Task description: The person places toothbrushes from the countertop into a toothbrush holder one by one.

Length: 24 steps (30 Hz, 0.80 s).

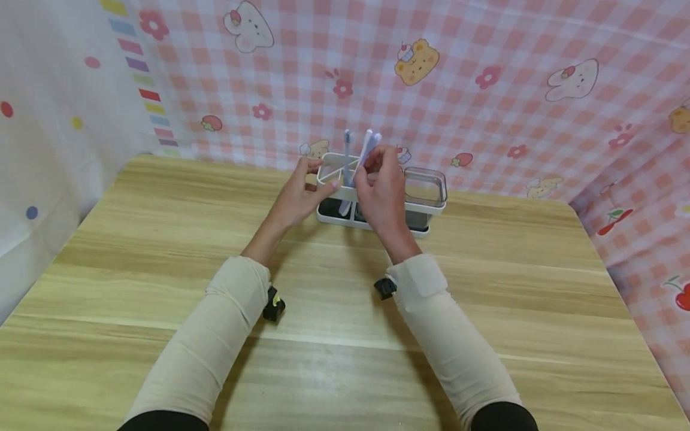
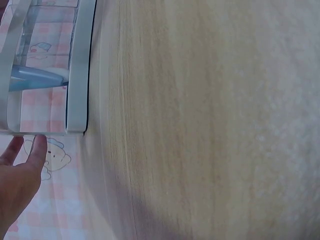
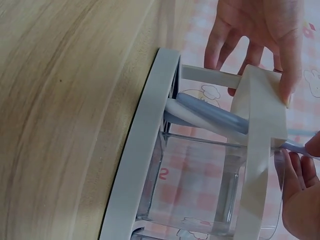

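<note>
A white toothbrush holder (image 1: 347,193) with a divided upper rack stands at the table's back. My left hand (image 1: 299,191) grips its left end, thumb on the front of the rack and fingers behind; the right wrist view shows this hand (image 3: 265,30) too. My right hand (image 1: 384,188) pinches a pale toothbrush (image 1: 364,149) over the rack, with another brush head close beside it. Left of these, a blue-grey toothbrush (image 1: 347,152) stands in the rack. Handles (image 3: 212,110) reach down to the base in the right wrist view. My right fingertips are partly hidden.
A clear cup (image 1: 443,188) sits in the holder's right slot, and another clear cup (image 3: 200,185) shows beside the handles. Behind the wooden table (image 1: 323,371) hangs a pink checked cloth (image 1: 345,60), close to the holder. A white curtain (image 1: 48,149) hangs at left.
</note>
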Tool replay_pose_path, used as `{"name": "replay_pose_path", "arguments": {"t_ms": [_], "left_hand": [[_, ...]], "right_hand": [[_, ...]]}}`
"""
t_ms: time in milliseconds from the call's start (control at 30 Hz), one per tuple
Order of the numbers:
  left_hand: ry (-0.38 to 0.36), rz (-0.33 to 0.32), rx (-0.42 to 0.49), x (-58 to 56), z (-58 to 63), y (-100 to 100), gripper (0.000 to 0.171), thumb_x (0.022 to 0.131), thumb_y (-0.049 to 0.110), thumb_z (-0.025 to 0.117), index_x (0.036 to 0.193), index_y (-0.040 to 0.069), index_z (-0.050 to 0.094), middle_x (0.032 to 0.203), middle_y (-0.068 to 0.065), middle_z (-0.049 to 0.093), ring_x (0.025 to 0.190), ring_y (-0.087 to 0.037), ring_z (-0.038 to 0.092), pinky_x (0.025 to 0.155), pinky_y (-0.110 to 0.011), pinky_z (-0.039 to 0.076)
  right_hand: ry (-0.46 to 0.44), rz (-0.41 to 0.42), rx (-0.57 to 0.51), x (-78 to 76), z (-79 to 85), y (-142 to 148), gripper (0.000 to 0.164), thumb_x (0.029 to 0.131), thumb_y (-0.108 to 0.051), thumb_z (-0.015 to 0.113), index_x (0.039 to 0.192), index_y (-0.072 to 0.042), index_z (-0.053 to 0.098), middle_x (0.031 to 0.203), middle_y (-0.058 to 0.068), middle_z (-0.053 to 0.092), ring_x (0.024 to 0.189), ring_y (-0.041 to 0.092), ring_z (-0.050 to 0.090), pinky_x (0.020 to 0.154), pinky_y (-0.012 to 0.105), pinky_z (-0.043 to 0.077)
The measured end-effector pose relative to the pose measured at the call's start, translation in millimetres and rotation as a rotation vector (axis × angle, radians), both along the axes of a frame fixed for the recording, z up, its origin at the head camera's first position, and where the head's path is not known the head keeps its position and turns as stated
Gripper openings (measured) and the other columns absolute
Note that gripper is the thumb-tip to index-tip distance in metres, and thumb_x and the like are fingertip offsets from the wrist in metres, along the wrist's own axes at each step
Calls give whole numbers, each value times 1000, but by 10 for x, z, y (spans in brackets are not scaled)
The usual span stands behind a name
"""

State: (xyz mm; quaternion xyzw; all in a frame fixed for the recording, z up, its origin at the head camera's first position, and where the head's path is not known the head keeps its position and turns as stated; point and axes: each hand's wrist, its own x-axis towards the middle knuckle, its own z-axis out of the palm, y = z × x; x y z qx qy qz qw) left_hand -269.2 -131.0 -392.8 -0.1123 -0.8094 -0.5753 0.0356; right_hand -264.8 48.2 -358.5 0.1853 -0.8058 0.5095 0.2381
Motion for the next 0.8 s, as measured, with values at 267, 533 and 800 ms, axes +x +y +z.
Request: {"name": "replay_pose_path", "arguments": {"t_ms": [267,533,800], "left_hand": [[6,-9,24,-4,-5,1,59,98,30,68,143,4,41,146,-21,46,120,-35,54,95,-43,50],[-13,-14,35,15,25,7,61,99,29,67,147,5,39,149,-21,43,119,-37,55,96,-47,49],[7,-6,28,-7,-6,1,59,98,30,68,144,3,41,147,-21,45,121,-36,54,97,-46,49]], "right_hand": [[-10,-4,-2,-4,-39,-1,18,96,3,57,112,2,48,102,15,59,94,22,66,81,30,58],[-3,-3,9,-9,-58,1,20,96,4,58,113,2,48,103,16,59,95,22,66,83,32,58],[-33,8,1,-3,-52,12,21,94,3,60,111,2,48,104,16,60,96,22,65,83,29,58]]}}
